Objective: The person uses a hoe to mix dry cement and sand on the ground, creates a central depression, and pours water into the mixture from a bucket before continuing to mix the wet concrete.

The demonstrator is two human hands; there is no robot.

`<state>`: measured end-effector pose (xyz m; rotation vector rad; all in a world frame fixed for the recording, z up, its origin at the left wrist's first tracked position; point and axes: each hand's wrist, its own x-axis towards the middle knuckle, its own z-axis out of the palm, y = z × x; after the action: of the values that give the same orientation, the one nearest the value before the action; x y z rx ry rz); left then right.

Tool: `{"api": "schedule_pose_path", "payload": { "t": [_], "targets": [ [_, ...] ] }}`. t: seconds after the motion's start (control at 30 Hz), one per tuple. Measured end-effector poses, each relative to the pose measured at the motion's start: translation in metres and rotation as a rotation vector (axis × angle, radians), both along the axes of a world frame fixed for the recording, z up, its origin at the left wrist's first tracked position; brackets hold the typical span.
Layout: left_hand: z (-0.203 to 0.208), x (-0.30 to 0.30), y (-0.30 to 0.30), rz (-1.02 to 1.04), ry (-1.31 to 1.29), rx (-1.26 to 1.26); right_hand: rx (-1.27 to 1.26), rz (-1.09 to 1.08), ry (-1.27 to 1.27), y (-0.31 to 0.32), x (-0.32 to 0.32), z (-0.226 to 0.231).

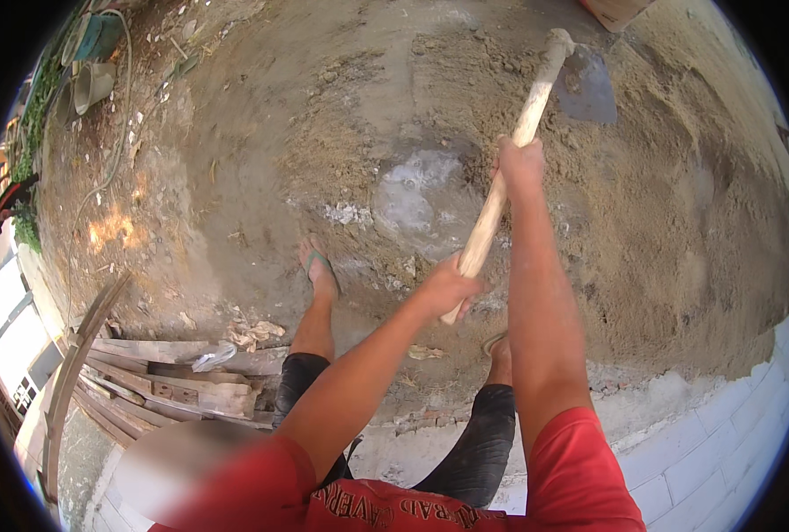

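Observation:
A hoe with a pale wooden handle [486, 223] slants across the view in front of me, its butt toward me. Its flat grey metal blade [587, 87] is at the far right, over or against a mound of damp sand [669, 177]; whether they touch I cannot tell. My left hand [447, 288] is wrapped round the handle near the butt. Farther up, about midway, my right hand [520, 166] grips the same handle. Left of the handle, a whitish wet patch [416, 191] of powder or water lies in a hollow in the sand.
My sandalled foot [317, 263] stands left of the hollow. Wooden planks [172, 386] are piled at lower left, beside a curved board [75, 372]. Buckets [94, 86] and a hose [115, 168] lie far left. A white block wall [714, 443] runs along the lower right.

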<state>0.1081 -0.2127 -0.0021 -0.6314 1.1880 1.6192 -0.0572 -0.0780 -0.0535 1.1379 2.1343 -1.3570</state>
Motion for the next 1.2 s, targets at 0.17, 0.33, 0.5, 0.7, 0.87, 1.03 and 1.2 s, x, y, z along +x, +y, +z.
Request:
{"api": "schedule_pose_path", "payload": {
  "t": [0.17, 0.33, 0.5, 0.7, 0.87, 1.03, 1.2],
  "targets": [
    [-0.043, -0.046, 0.01, 0.269, -0.053, 0.081, 0.132, 0.36, -0.206, -0.017, -0.059, -0.069],
    [0.0, 0.073, -0.07, 0.346, -0.297, 0.041, 0.179, 0.411, -0.218, -0.114, 0.069, -0.042],
    [0.051, 0.159, -0.097, -0.085, 0.061, -0.277, -0.243, 0.06, -0.02, -0.125, 0.14, 0.068],
    [-0.01, 0.006, -0.099, -0.521, 0.561, -0.649, -0.771, -0.326, 0.27, -0.083, 0.021, 0.022],
    [-0.025, -0.156, -0.115, -0.716, 0.881, -0.957, -0.599, -0.481, 0.282, -0.097, -0.102, -0.068],
    [0.01, -0.074, -0.157, -0.868, 0.51, -0.851, -0.575, -0.457, -0.004, -0.144, -0.005, -0.082],
    [0.04, 0.104, -0.192, -0.717, 0.46, -0.942, -0.554, -0.389, -0.001, -0.192, 0.124, 0.006]
  ]
}}
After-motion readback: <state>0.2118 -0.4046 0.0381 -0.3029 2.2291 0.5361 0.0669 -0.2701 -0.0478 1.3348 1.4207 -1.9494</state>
